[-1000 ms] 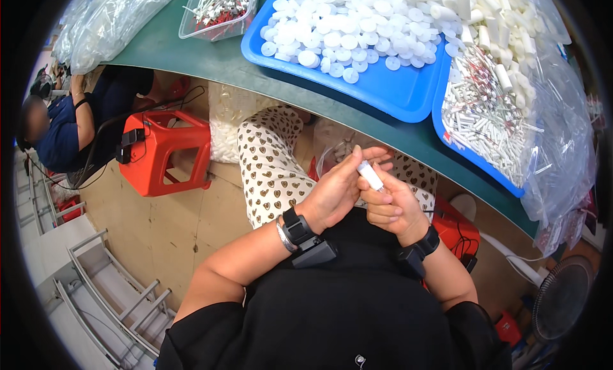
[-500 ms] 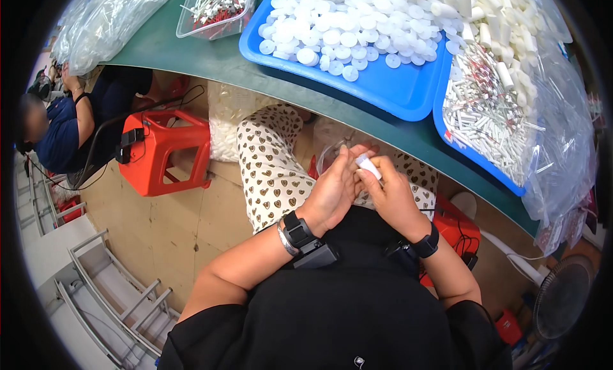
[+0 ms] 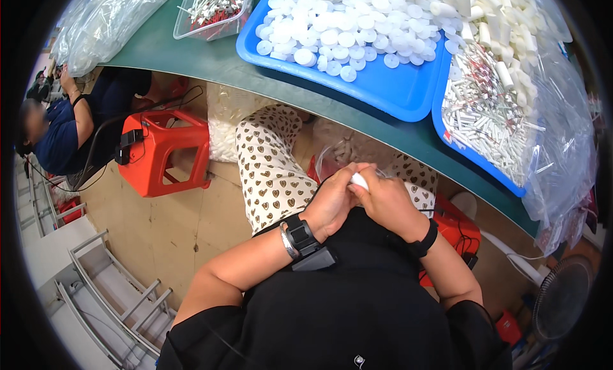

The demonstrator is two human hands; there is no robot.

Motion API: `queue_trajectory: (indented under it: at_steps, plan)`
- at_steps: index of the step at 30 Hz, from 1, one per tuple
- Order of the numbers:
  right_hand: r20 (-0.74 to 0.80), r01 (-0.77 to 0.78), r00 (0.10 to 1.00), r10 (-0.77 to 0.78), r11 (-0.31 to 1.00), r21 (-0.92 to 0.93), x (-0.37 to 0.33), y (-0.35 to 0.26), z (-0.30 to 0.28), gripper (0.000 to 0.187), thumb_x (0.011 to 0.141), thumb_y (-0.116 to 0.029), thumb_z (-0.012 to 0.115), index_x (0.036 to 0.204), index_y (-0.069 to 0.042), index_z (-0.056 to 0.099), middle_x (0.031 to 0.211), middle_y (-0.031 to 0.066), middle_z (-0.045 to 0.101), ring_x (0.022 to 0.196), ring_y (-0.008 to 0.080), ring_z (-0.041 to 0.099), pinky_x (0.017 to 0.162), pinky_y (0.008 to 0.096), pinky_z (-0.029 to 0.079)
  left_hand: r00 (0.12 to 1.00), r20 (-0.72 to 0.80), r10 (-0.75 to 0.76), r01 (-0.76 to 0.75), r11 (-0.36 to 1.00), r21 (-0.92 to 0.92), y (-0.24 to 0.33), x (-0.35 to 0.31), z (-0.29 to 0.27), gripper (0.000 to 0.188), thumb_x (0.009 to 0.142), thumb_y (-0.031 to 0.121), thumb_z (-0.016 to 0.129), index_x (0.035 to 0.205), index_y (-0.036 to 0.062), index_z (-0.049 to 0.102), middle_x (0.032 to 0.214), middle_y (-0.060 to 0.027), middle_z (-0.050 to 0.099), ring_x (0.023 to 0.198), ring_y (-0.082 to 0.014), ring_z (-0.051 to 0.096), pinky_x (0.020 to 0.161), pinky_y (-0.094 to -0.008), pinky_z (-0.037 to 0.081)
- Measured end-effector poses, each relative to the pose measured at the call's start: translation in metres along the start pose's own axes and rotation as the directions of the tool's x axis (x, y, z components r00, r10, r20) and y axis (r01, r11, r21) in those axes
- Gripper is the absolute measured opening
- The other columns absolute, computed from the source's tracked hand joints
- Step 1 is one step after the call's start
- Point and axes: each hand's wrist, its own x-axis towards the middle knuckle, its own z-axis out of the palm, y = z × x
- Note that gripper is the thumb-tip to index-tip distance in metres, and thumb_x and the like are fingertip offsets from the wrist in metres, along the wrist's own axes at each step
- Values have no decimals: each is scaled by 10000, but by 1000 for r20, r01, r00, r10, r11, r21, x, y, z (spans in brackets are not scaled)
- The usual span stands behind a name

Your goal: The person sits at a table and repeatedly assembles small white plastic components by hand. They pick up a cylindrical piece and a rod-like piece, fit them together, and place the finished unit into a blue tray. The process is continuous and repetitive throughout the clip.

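Over my lap, my left hand [image 3: 331,205] and my right hand [image 3: 394,207] meet, fingers curled together. Between them sits a small white plastic cylinder [image 3: 359,181], with only part of it showing; the fingers of both hands close around it and cover the rest. Ahead on the table, a blue tray [image 3: 408,102] carries a heap of round translucent white discs [image 3: 348,39]. Beside it on the right, a second blue tray [image 3: 476,154] holds thin white parts with red bits [image 3: 482,108] and thicker white cylinders [image 3: 504,25].
The green table [image 3: 191,60] runs across the top. A clear box [image 3: 211,31] of red and white parts stands on it, with plastic bags [image 3: 108,28] at the left. Red stool [image 3: 163,153], seated co-worker [image 3: 64,127], metal rack [image 3: 121,293] and fan [image 3: 565,296] surround me.
My left hand was open with its palm up; its fingers have now closed in. My right hand has brought the white cylinder against it, and less of the cylinder shows.
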Motion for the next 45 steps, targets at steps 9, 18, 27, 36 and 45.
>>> queue_trajectory:
  at_steps: [9, 18, 27, 36, 45]
  plan:
    - [425, -410, 889, 168, 705, 578, 53, 82, 64, 469, 1008, -341, 453, 1316, 10, 493, 1271, 209, 595, 1195, 364, 551, 995, 355, 427, 889, -451, -81, 22, 991, -135, 16, 43, -58, 449, 1056, 330, 382, 1386, 26, 398, 1401, -107, 431, 1260, -281, 445, 1080, -396, 386]
    - [-213, -454, 890, 403, 825, -335, 21, 154, 44, 370, 830, -176, 656, 1155, -10, 594, 1158, 235, 610, 1071, 404, 593, 935, 462, 472, 885, -462, 48, -109, 988, -106, 20, 28, -80, 343, 1014, 158, 496, 1344, 157, 403, 1283, -34, 390, 1191, -323, 437, 1046, -431, 412]
    - [-72, -338, 936, 344, 823, -457, -34, 124, -33, 743, 746, -332, 803, 1345, -22, 492, 1359, 225, 514, 1273, 388, 474, 1061, 465, 383, 930, -365, 41, -77, 993, -85, 40, 17, -65, 327, 1005, 207, 524, 1301, 105, 430, 1293, -38, 409, 1294, -280, 392, 1047, -533, 411]
    - [-104, 125, 983, -151, 966, -225, -51, -8, -102, 247, 795, -125, 734, 1017, -40, 664, 952, 122, 696, 836, 294, 671, 711, 386, 518, 943, 291, 161, -311, 737, 600, 98, -38, 41, 242, 1043, 177, 470, 1188, 17, 578, 1131, -119, 651, 880, -152, 657, 742, -274, 536]
    - [-424, -47, 846, -324, 746, -664, -15, 6, -181, 118, 754, 9, 625, 870, -11, 640, 866, 115, 609, 783, 290, 598, 690, 382, 485, 310, 757, 576, -512, -569, 643, 146, 12, 109, 225, 856, 36, 663, 1075, -8, 633, 1016, -124, 648, 798, -287, 609, 750, -377, 511]
